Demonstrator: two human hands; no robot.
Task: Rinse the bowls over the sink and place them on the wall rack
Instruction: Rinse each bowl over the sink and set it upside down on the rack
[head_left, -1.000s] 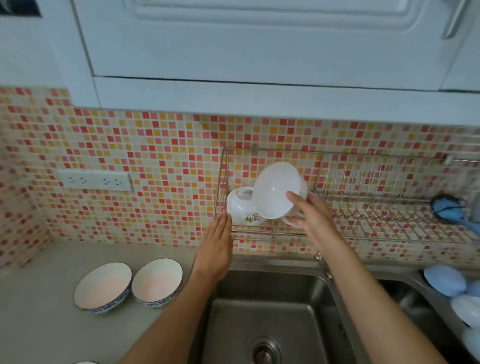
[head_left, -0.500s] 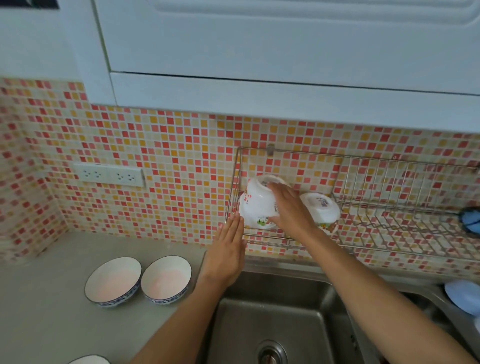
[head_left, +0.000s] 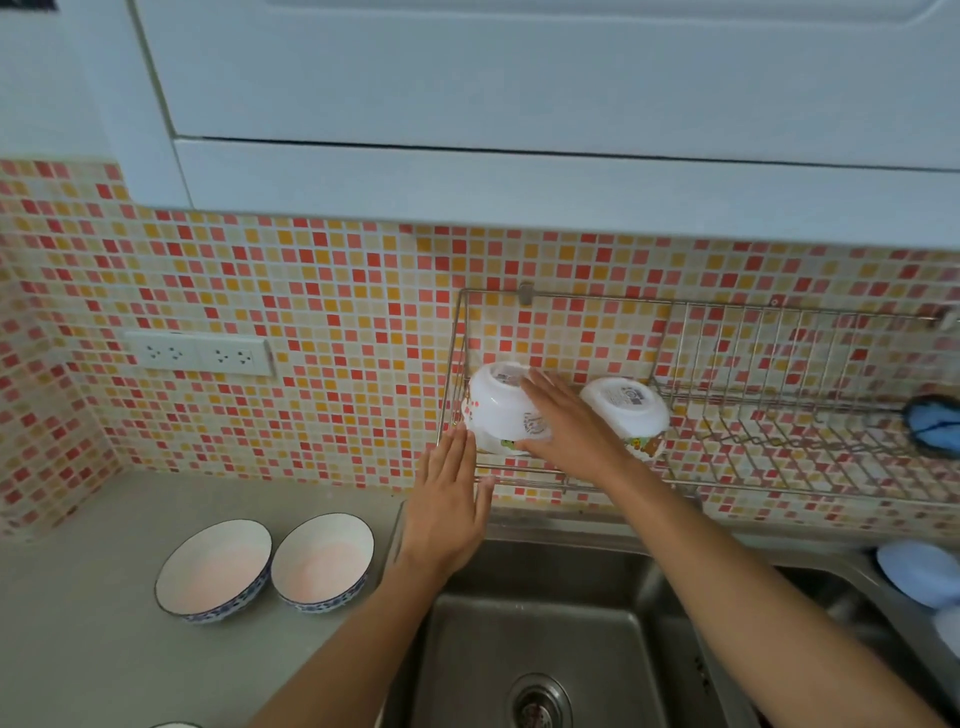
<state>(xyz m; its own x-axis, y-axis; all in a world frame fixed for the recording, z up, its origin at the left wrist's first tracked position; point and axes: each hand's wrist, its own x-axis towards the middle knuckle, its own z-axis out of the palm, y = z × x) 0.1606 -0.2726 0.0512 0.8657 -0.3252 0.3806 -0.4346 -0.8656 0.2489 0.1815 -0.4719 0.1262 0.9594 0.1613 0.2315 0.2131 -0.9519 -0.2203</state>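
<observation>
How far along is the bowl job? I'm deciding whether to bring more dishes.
Done: one white bowl sits upside down on the wall rack. In hand: the right hand rests on a second white bowl on the rack; the left hand is open. Left: two blue-rimmed bowls wait on the counter.

Wall socket (head_left: 200, 355) w/ mosaic tiles (head_left: 322, 291), white cabinet (head_left: 519, 78) above.

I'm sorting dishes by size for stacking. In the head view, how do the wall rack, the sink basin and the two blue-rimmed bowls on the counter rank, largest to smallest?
1. Wall rack, widest.
2. Sink basin, partly cut off by the frame, so unsure.
3. Left blue-rimmed bowl and right blue-rimmed bowl look alike; no ranking.
</observation>
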